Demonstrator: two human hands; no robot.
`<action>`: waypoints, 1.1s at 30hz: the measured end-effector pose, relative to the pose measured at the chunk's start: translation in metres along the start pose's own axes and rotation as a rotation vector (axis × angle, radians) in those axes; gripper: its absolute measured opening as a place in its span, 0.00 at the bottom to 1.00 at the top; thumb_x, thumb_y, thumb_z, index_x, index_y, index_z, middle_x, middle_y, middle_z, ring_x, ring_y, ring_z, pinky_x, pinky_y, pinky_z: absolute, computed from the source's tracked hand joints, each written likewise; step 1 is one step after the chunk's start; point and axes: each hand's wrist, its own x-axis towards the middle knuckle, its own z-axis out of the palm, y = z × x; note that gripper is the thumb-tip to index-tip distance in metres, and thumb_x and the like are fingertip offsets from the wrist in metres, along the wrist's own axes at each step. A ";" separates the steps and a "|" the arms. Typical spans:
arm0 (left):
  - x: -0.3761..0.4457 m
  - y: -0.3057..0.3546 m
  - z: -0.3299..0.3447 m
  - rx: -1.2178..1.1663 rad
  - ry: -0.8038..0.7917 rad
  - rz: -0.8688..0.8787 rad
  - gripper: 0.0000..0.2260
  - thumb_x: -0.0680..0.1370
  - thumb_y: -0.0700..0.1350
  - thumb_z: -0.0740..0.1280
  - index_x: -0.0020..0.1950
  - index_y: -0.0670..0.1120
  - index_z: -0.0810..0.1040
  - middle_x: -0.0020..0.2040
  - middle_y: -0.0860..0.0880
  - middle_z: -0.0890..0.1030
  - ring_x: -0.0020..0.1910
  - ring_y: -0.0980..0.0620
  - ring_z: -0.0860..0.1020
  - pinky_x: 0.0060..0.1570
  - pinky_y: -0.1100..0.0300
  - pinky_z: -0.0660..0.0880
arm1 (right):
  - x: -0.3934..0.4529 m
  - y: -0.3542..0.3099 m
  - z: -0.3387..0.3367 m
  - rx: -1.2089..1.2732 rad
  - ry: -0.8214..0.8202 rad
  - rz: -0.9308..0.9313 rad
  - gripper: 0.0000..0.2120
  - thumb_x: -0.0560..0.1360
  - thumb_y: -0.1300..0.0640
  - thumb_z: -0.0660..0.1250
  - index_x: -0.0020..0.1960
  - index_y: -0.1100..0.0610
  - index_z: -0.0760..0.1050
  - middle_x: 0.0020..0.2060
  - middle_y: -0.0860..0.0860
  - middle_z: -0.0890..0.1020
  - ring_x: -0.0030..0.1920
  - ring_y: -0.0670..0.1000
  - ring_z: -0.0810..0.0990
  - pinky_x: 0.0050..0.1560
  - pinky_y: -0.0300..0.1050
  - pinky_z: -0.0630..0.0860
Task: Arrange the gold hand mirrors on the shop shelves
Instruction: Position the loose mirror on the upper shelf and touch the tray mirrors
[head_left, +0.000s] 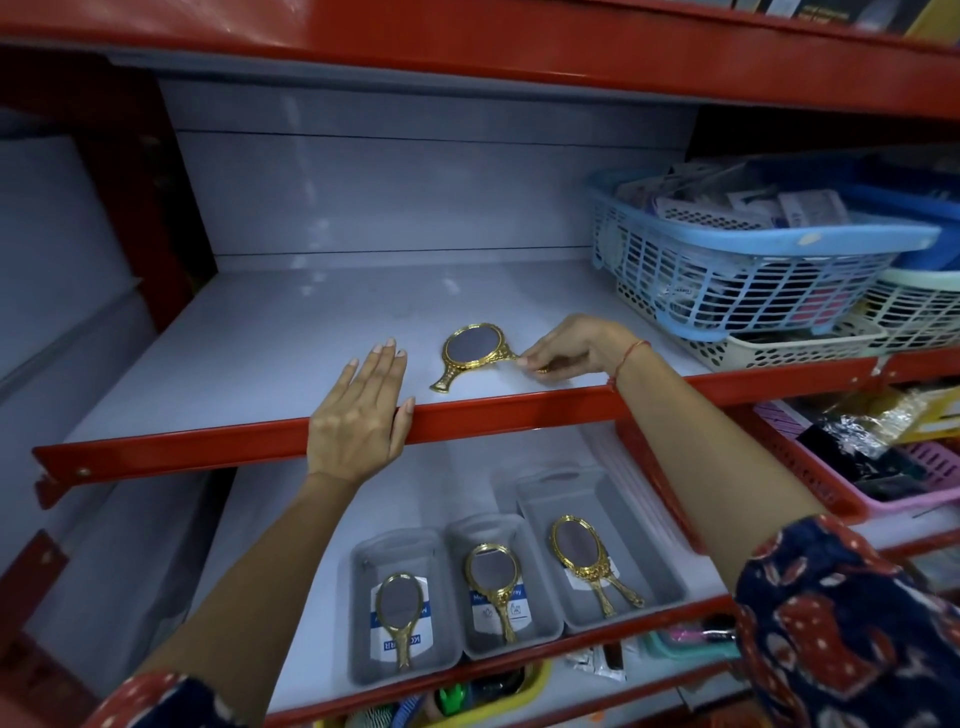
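A gold hand mirror (472, 354) lies flat on the white upper shelf (291, 332), its handle pointing to the front left. My right hand (569, 347) pinches a gold piece sticking out at the mirror's right side; whether that piece belongs to a second mirror underneath is unclear. My left hand (358, 415) rests flat, fingers straight, on the shelf's red front edge (208, 444), left of the mirror and holding nothing. On the lower shelf stand three grey trays: the left tray (363, 561) and the middle tray (540, 613) hold one gold mirror each, and the right tray (654, 566) holds two.
Stacked plastic baskets, a blue basket (727, 260) on top and a cream one (779, 348) below, fill the right of the upper shelf. A pink basket (852, 499) with packets sits lower right. A red upright (156, 208) bounds the shelf on the left.
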 end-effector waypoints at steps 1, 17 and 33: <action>0.000 0.000 0.000 -0.001 0.003 0.001 0.23 0.82 0.49 0.51 0.67 0.38 0.78 0.66 0.41 0.80 0.64 0.46 0.80 0.65 0.52 0.75 | -0.006 0.003 -0.001 0.097 -0.021 -0.001 0.12 0.70 0.67 0.72 0.53 0.67 0.79 0.27 0.52 0.83 0.37 0.48 0.79 0.38 0.36 0.82; 0.001 0.002 -0.006 -0.020 0.014 -0.009 0.20 0.81 0.47 0.57 0.64 0.38 0.80 0.63 0.41 0.82 0.62 0.46 0.82 0.63 0.51 0.78 | -0.089 0.123 0.018 0.585 -0.178 -0.011 0.08 0.74 0.68 0.65 0.48 0.60 0.81 0.37 0.51 0.87 0.37 0.46 0.87 0.36 0.35 0.82; -0.001 0.001 -0.002 0.004 0.030 0.005 0.21 0.83 0.48 0.53 0.65 0.38 0.79 0.64 0.41 0.81 0.63 0.47 0.81 0.64 0.52 0.76 | -0.042 0.248 0.134 0.559 -0.056 0.404 0.18 0.71 0.71 0.70 0.60 0.73 0.76 0.50 0.61 0.83 0.50 0.55 0.82 0.57 0.44 0.78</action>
